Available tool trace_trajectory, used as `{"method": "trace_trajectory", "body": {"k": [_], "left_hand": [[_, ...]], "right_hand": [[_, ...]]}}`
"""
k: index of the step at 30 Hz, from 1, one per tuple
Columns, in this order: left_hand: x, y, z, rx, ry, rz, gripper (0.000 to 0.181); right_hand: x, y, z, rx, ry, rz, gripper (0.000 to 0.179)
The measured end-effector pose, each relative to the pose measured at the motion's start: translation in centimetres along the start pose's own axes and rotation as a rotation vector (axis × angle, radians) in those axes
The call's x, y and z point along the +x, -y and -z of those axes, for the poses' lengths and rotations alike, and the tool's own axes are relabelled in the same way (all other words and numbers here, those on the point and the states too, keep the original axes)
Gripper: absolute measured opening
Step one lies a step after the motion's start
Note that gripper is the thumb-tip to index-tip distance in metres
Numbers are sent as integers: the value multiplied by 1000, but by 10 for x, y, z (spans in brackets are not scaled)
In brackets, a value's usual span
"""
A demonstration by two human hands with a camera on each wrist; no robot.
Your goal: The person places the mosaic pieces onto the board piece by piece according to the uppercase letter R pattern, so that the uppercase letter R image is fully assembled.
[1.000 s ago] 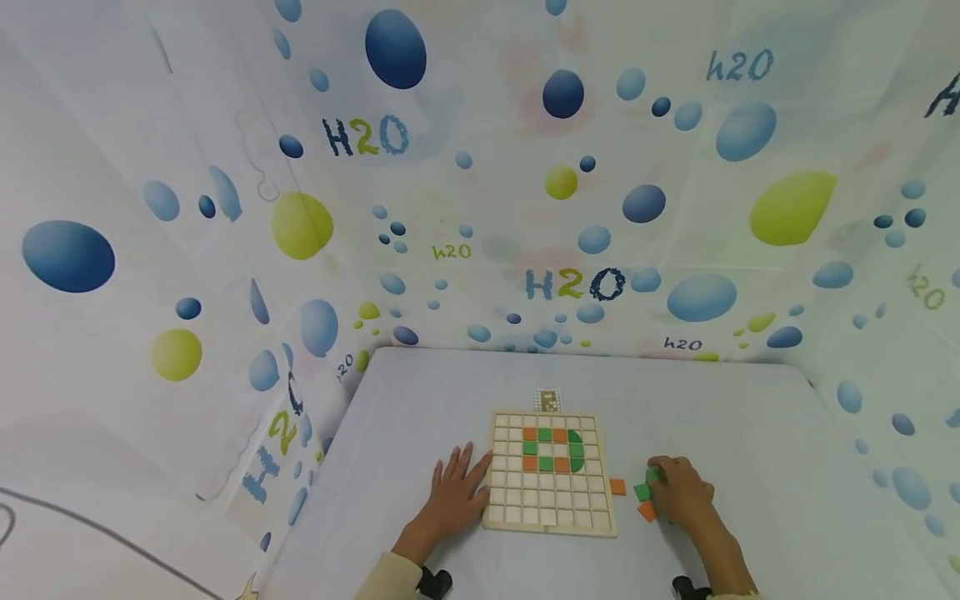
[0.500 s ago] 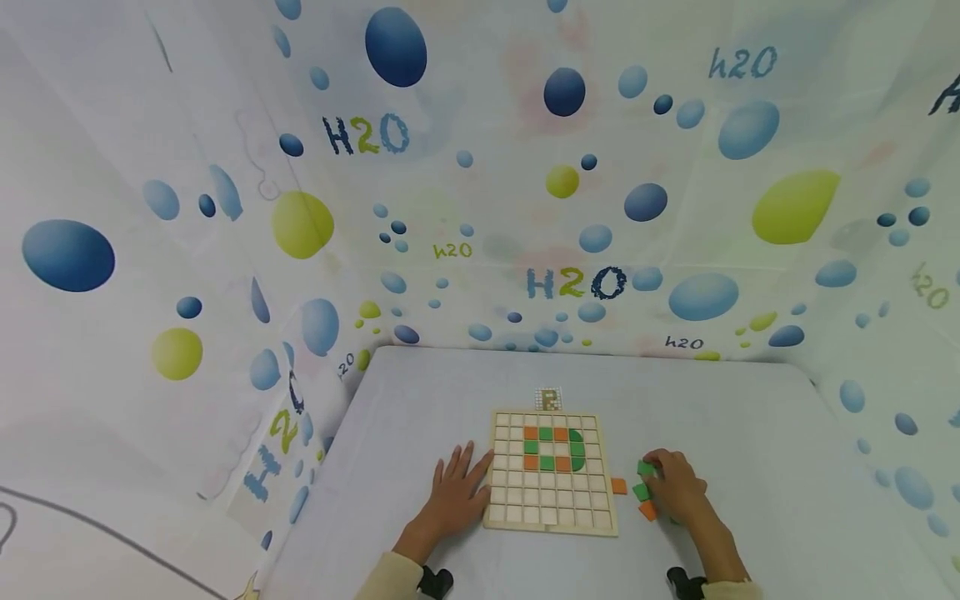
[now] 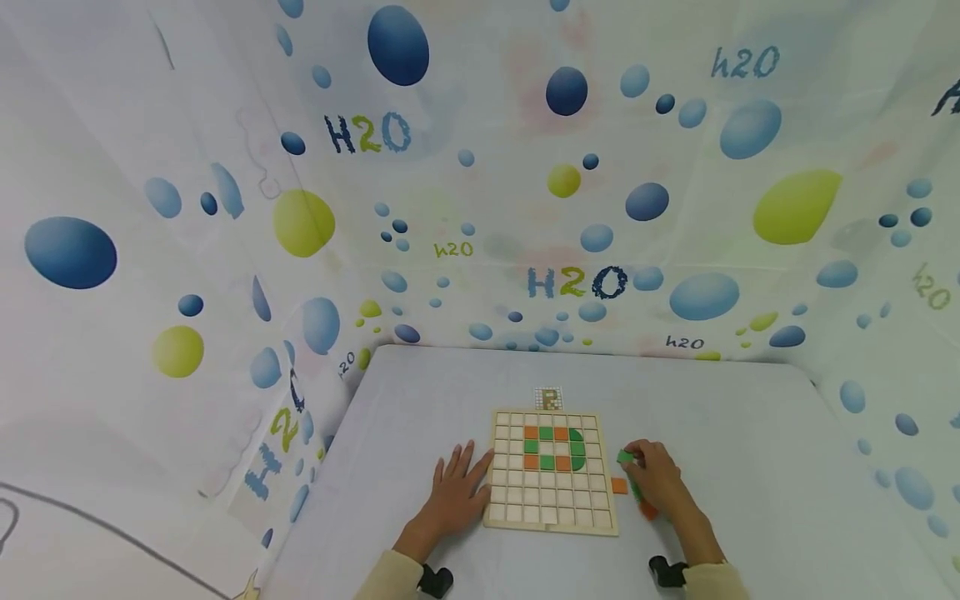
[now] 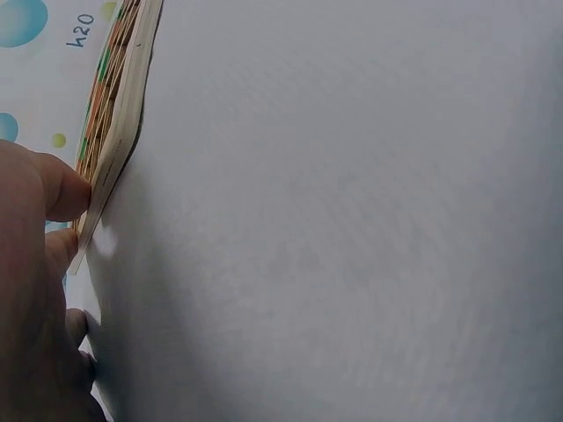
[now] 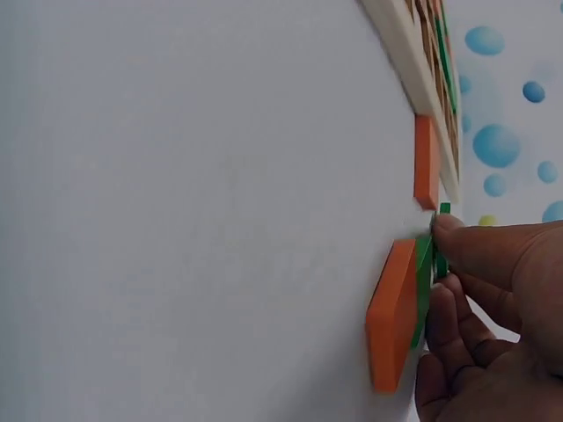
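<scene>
My right hand point(image 3: 657, 475) pinches a green tile point(image 3: 625, 457) between thumb and fingers, just right of a wooden grid board point(image 3: 551, 504). In the right wrist view the held green tile point(image 5: 444, 211) stands on edge by the thumb tip. Under that hand lie another green tile point(image 5: 423, 286) and an orange tile point(image 5: 392, 316). A further orange tile point(image 3: 618, 486) touches or nearly touches the board's right edge. Orange and green tiles form a closed D-like ring on the board. My left hand point(image 3: 454, 494) lies with spread fingers, its fingertips against the board's left edge.
A small card point(image 3: 550, 398) with a dotted pattern sits at the board's far edge. Everything rests on a white-covered table point(image 3: 420, 392). A printed curtain point(image 3: 480, 208) with blue and yellow-green drops rises behind and at the sides.
My right hand has picked the far green tile off the table and moved it left, toward the board. The left hand and the board have stayed in place.
</scene>
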State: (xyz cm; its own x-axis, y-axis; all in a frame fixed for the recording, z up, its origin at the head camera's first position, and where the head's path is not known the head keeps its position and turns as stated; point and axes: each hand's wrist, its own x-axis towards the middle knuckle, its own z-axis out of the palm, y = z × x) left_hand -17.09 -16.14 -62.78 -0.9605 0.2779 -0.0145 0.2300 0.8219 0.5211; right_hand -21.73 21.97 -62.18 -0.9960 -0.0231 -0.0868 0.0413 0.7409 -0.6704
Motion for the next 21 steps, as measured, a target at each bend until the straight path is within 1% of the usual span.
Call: {"method": "trace_trajectory", "body": {"k": [4, 8, 10, 15, 17, 19, 21], "left_hand": [[0, 2, -3, 3, -13, -11, 58], [0, 3, -4, 6, -19, -15, 58], [0, 2, -3, 1, -15, -14, 57], [0, -1, 2, 25, 18, 11, 57], [1, 0, 0, 33, 21, 18, 58], [1, -1, 1, 24, 19, 13, 57], [1, -1, 1, 19, 18, 10, 57]], "right_hand": [[2, 8, -10, 30, -11, -8, 29], [-1, 30, -21, 46, -6, -2, 30], [-6, 45, -26, 50, 0, 37, 28], [-19, 79, -42, 41, 14, 180, 23], [-22, 89, -50, 38, 26, 219, 22], [-24, 96, -59, 33, 37, 252, 20], [-24, 101, -67, 8, 34, 308, 17]]}}
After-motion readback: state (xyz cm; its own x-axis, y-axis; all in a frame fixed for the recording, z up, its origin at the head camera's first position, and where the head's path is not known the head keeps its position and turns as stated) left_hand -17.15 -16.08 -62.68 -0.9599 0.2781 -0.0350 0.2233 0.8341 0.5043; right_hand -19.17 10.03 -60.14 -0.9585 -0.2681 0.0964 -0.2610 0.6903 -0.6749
